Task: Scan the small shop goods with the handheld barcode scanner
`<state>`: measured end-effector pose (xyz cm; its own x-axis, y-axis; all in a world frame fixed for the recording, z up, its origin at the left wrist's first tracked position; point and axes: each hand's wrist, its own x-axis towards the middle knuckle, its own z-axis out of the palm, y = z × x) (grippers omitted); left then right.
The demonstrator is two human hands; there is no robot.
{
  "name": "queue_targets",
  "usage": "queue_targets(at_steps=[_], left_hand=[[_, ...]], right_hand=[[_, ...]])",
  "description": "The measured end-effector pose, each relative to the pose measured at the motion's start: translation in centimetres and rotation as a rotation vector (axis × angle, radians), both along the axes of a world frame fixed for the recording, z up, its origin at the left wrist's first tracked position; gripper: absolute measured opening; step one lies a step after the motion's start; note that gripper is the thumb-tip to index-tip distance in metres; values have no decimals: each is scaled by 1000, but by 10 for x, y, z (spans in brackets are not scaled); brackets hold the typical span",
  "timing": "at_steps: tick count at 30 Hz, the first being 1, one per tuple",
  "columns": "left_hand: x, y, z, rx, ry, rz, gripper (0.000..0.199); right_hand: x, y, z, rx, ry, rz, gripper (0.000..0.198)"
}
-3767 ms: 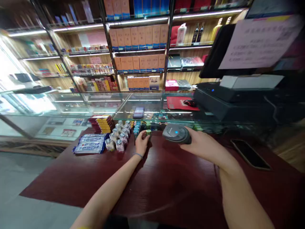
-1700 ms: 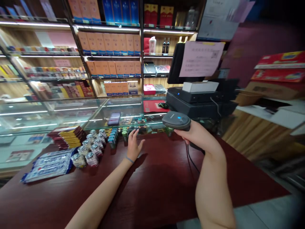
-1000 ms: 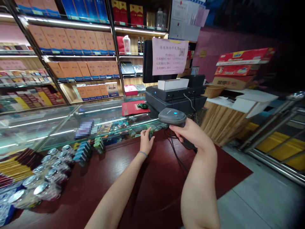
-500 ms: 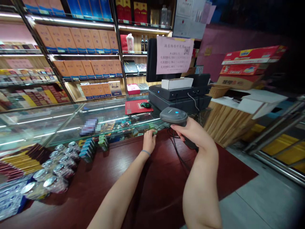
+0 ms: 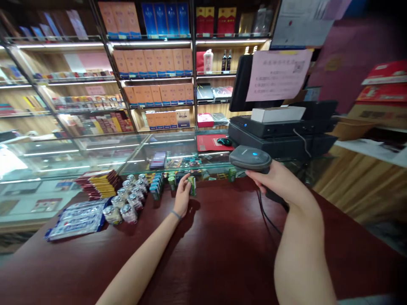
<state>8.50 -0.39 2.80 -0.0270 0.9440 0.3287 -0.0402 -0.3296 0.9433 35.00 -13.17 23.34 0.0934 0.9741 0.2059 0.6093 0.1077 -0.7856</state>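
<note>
My right hand [image 5: 269,180] is wrapped around the handle of a dark grey barcode scanner [image 5: 249,157] with a blue light on top, held above the counter. A cable hangs from it. My left hand [image 5: 182,198] is closed around a small green canister [image 5: 192,185] near the glass edge. Just left of that hand are matching green canisters [image 5: 172,182], then a row of blue canisters [image 5: 155,188]. Another green canister [image 5: 232,174] stands by the glass, left of the scanner. What lies under my left fingers is partly hidden.
Lidded jars [image 5: 129,214], blue-and-clear packets [image 5: 78,220] and stacked red-and-yellow packs [image 5: 98,184] sit on the left of the dark red counter [image 5: 216,245]. Behind are a glass case [image 5: 143,148], a red mouse pad [image 5: 206,143], and a monitor [image 5: 240,84] above black equipment.
The view has turned left. My left hand has moved left along the counter with the green canister, towards the other canisters. My right hand still grips the barcode scanner.
</note>
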Motion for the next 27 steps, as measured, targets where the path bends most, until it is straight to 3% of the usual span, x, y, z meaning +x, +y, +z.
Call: queue_targets(at_steps=[5,10,19,27], left_hand=[[-59,-11,0,-286,-383,-208,56],[-83,-14,0,-445,-652,-286,56],[-87,-8,-3,-527,-735,-326,50],[-87,-7,-5,-537,-766,-321,49]], right_hand=[[-36,11,-5,-19,-58,54,23],[-71,18,-12,-107,-188,113,38],[-129,14,-25,-196,-667,277,42],[-147,7,-30,-205,-812,332,37]])
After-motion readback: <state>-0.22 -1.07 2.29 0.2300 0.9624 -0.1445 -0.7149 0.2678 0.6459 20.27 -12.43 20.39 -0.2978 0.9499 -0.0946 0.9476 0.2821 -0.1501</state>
